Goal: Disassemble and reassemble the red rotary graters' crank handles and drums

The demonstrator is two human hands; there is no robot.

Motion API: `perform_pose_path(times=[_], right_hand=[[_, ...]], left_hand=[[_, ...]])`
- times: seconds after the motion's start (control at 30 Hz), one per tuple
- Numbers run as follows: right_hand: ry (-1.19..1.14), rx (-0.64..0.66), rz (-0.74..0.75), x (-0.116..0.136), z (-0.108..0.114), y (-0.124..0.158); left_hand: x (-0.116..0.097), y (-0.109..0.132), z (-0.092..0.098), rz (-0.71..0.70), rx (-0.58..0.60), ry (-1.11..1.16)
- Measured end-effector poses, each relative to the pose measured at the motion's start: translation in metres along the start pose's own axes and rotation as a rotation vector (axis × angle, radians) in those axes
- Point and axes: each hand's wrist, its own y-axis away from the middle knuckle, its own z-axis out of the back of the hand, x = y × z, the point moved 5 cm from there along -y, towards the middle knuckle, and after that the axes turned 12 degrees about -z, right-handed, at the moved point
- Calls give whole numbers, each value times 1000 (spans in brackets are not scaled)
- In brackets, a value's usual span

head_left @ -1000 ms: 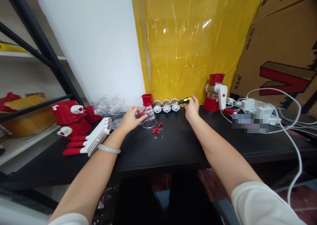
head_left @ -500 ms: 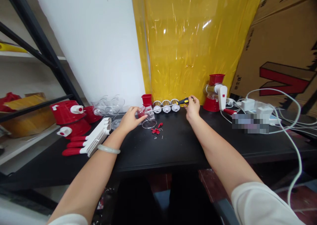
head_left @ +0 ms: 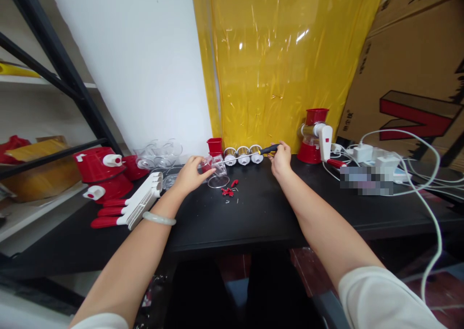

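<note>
My left hand (head_left: 194, 173) is closed around a clear plastic housing (head_left: 219, 166) with a red piece at its side. A round clear rim of the housing touches the black table. In my right hand (head_left: 281, 159) is a screwdriver (head_left: 268, 150) with a black and yellow handle, its shaft pointing left. The tip reaches the housing; exactly where it seats is too small to tell. Below the housing lie small red plastic parts (head_left: 227, 192) and a few tiny screws or pins (head_left: 238, 201). Behind the shaft stand three metal grater drums (head_left: 243, 156) with white ends.
At left are red grater bases (head_left: 97, 172), white crank handles with red grips (head_left: 141, 203) and clear housings (head_left: 159, 152). A red hopper (head_left: 215, 146) stands at the back. To the right are an assembled rotary grater (head_left: 315, 135), white cables and chargers (head_left: 362, 152), and a cardboard box (head_left: 406, 68).
The screwdriver handle has turned in my right hand, showing more black and less yellow, and my right fingers have shifted slightly. My left hand and the housing stay in place.
</note>
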Motion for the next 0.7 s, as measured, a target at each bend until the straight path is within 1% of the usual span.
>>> perform_pose_path(times=[0.23,0.47,0.57,0.7], right_hand=[[-76,-23,-26,-3,1,-3],[-123,28,-31,-2,0,-1],[-119,37,-17,-1,-2,0],[-82,16,15,-1,-3,1]], left_hand=[[0,0,-1,3,1,-10],[1,0,-1,-4,4,-20],[1,0,-1,3,10,-23],[1,0,-1,2,12,-25]])
